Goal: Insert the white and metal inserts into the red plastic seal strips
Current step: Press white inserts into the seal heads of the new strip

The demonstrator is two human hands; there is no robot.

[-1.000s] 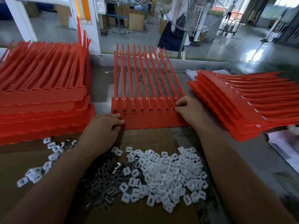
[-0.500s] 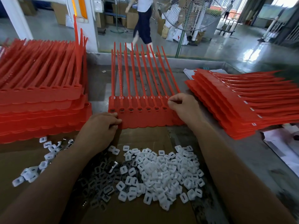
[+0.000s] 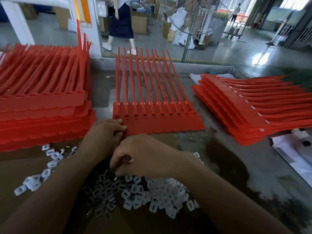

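A red seal strip panel [image 3: 162, 123] lies flat in the middle of the table, its tails pointing away from me. My left hand [image 3: 104, 134] pinches the panel's near left corner. My right hand [image 3: 138, 155] hovers over the heap of white inserts [image 3: 162, 195], fingers curled down into the pile's far edge. What its fingertips hold is hidden. Darker metal inserts [image 3: 103, 191] lie mixed in at the heap's left side, on brown cardboard [image 3: 20, 168].
A tall stack of red seal panels [image 3: 42, 105] stands at the left, and a fanned stack [image 3: 249, 108] lies at the right on white paper [image 3: 293, 152]. The grey table [image 3: 224, 162] has a raised far rim. Beyond it a person [image 3: 121, 21] walks past a fan [image 3: 197, 16].
My right hand left the panel's right side and came back and left to the insert heap. My left hand stayed on the panel's left corner. The person beyond the table walked left.
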